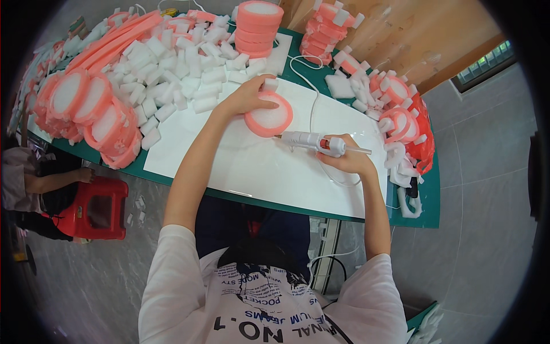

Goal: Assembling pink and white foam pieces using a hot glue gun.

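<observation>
My left hand (250,98) is closed on the far rim of a round foam piece (268,116), white in the middle with a pink band around it. A small white foam block (269,85) sits at that rim, beside my fingers. My right hand (342,156) grips a white hot glue gun (303,139) with a glue stick (359,150) jutting out of its back end. The gun's nozzle points left, at the lower right edge of the pink band; whether it touches cannot be made out. Underneath lies a white board (240,166).
White foam blocks (172,69) heap up beyond the board. Round pink-edged pieces are piled at left (94,114), stacked at the back (258,28), and lie with blocks at right (398,123). A white cord (312,86) crosses the board. Another person's arm (57,180) shows by a red stool (106,209).
</observation>
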The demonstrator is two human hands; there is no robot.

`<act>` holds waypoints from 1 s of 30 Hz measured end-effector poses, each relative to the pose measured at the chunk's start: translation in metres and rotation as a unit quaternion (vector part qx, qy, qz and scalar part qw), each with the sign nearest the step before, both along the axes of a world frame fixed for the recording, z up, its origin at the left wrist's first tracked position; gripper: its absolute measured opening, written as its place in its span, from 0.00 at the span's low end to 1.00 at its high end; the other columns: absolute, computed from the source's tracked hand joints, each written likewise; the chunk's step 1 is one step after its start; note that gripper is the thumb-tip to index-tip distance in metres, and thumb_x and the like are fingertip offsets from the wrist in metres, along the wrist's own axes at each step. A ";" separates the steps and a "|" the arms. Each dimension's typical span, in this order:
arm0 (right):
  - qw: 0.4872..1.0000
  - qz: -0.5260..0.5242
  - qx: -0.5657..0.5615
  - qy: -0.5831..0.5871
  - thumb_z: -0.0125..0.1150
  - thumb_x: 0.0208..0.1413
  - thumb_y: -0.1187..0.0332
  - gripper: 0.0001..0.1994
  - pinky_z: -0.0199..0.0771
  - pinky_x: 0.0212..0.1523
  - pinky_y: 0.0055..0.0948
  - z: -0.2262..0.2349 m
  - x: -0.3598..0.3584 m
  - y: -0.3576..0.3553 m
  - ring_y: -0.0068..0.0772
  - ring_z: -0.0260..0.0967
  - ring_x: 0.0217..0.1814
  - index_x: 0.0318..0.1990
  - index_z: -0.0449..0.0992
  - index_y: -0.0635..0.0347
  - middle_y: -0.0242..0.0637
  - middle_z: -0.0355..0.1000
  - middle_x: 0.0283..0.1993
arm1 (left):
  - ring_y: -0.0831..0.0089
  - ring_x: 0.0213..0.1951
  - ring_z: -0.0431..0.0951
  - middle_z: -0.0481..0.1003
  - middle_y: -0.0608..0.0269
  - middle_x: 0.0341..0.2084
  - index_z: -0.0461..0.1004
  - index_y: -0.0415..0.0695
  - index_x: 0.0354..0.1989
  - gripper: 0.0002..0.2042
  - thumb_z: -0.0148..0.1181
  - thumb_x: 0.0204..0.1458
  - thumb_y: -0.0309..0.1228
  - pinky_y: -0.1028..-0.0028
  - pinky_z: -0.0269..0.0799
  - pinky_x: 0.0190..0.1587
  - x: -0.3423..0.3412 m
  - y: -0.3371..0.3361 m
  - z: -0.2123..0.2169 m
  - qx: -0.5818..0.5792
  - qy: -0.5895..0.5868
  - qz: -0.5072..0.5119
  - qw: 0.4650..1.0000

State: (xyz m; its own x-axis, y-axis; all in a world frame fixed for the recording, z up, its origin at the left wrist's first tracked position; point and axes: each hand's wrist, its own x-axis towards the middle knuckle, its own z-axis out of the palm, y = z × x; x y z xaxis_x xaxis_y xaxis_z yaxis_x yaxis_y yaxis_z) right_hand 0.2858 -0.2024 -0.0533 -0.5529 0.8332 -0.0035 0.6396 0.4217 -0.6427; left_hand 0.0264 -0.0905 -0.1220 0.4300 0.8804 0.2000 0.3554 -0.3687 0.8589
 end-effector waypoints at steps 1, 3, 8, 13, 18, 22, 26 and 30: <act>1.000 0.001 0.001 -0.002 0.60 0.40 0.69 0.09 0.64 0.27 0.30 0.001 -0.001 -0.001 0.39 0.64 0.22 0.28 0.72 0.64 0.43 0.68 0.22 | 0.66 0.45 0.65 0.65 0.55 0.44 0.59 0.44 0.53 0.33 0.65 0.34 0.35 0.72 0.62 0.48 0.001 -0.001 0.000 -0.005 0.004 -0.001 1.000; 1.000 -0.011 -0.016 -0.006 0.60 0.40 0.69 0.09 0.64 0.27 0.29 0.004 -0.002 -0.003 0.39 0.63 0.22 0.27 0.71 0.64 0.43 0.67 0.22 | 0.66 0.45 0.65 0.65 0.56 0.44 0.60 0.44 0.53 0.33 0.65 0.35 0.34 0.72 0.62 0.48 0.001 -0.001 0.001 -0.008 0.003 0.000 1.000; 1.000 -0.017 -0.021 -0.004 0.60 0.40 0.69 0.08 0.63 0.27 0.29 0.004 -0.006 -0.003 0.38 0.63 0.22 0.26 0.70 0.64 0.42 0.67 0.21 | 0.65 0.45 0.66 0.66 0.56 0.43 0.61 0.44 0.52 0.32 0.66 0.35 0.34 0.71 0.62 0.48 0.001 0.000 -0.001 0.000 -0.002 -0.001 1.000; 1.000 -0.008 -0.023 -0.009 0.60 0.40 0.70 0.08 0.64 0.27 0.29 0.003 -0.007 0.000 0.37 0.63 0.22 0.26 0.70 0.65 0.42 0.67 0.21 | 0.62 0.42 0.66 0.66 0.54 0.39 0.62 0.44 0.51 0.34 0.66 0.33 0.40 0.69 0.63 0.45 0.002 0.004 -0.007 0.021 -0.020 -0.004 1.000; 1.000 -0.023 -0.020 0.002 0.60 0.39 0.70 0.08 0.64 0.28 0.29 0.002 -0.007 -0.001 0.37 0.64 0.22 0.27 0.71 0.65 0.43 0.68 0.22 | 0.63 0.43 0.66 0.66 0.55 0.41 0.61 0.43 0.51 0.32 0.66 0.34 0.37 0.70 0.62 0.46 0.001 0.004 -0.005 0.008 -0.002 0.005 1.000; 0.999 -0.025 -0.031 -0.001 0.59 0.39 0.70 0.09 0.65 0.28 0.29 0.002 -0.006 0.000 0.37 0.64 0.23 0.28 0.71 0.65 0.43 0.69 0.23 | 0.66 0.44 0.65 0.66 0.56 0.42 0.61 0.43 0.51 0.31 0.65 0.35 0.34 0.72 0.62 0.47 0.002 0.003 -0.004 -0.001 0.008 0.006 1.000; 1.000 -0.014 -0.023 -0.010 0.59 0.39 0.70 0.09 0.65 0.29 0.29 0.004 -0.007 0.000 0.38 0.66 0.24 0.29 0.72 0.65 0.44 0.70 0.24 | 0.61 0.43 0.66 0.66 0.53 0.40 0.62 0.44 0.51 0.34 0.66 0.32 0.41 0.69 0.62 0.46 0.000 0.004 -0.006 0.011 -0.007 0.000 1.000; 1.000 -0.012 -0.014 -0.017 0.59 0.39 0.70 0.10 0.66 0.30 0.30 0.004 -0.007 0.000 0.39 0.67 0.25 0.30 0.72 0.65 0.44 0.71 0.25 | 0.61 0.43 0.66 0.65 0.53 0.40 0.62 0.44 0.51 0.34 0.66 0.33 0.42 0.69 0.62 0.46 0.001 0.003 -0.006 0.007 -0.006 0.003 1.000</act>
State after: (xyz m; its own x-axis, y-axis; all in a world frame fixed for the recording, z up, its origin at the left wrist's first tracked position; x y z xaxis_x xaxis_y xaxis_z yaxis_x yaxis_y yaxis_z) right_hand 0.2792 -0.2022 -0.0492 -0.5320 0.8455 -0.0459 0.6705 0.3875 -0.6327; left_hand 0.0276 -0.0877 -0.1278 0.4213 0.8804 0.2179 0.3469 -0.3783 0.8582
